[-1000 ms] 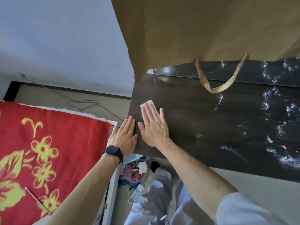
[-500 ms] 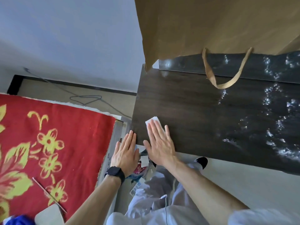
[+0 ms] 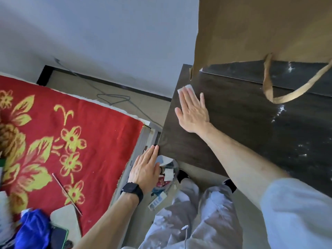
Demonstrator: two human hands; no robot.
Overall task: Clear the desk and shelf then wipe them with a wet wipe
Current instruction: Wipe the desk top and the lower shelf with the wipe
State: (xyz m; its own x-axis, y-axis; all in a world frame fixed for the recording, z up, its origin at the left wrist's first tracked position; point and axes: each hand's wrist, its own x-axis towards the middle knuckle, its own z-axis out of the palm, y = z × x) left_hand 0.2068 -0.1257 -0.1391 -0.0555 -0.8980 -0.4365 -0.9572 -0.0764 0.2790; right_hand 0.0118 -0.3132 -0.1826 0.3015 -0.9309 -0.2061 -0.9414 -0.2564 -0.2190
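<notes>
We look down on a pale wall (image 3: 107, 33) filling the upper left of the frame, with a tan floor (image 3: 143, 103) below it and a grey cable (image 3: 115, 97) looped across that floor. A red cloth (image 3: 100, 130) with yellow flowers covers the left and lower left. The dark wooden desk (image 3: 242, 123) takes up the right half, and pale smears and specks show on its right part. A brown paper bag (image 3: 260, 29) fills the upper right, and its handle (image 3: 269, 81) droops onto the desk.

Our right hand (image 3: 193, 114) reaches in from the lower right and lies flat on the desk near its left edge, fingers straight and slightly spread. It presses the white wet wipe (image 3: 187, 88) down, and the wipe pokes out past the fingertips, just below the bag's corner.

Our left hand (image 3: 145, 169), with a black watch (image 3: 132, 190) on the wrist, sits at lower centre. Its fingers are straight, close together and holding nothing. The tips reach the desk's near left corner, but we cannot tell whether they touch it.

A small box (image 3: 157, 201) on the floor by the feet carries print too blurred to read.
</notes>
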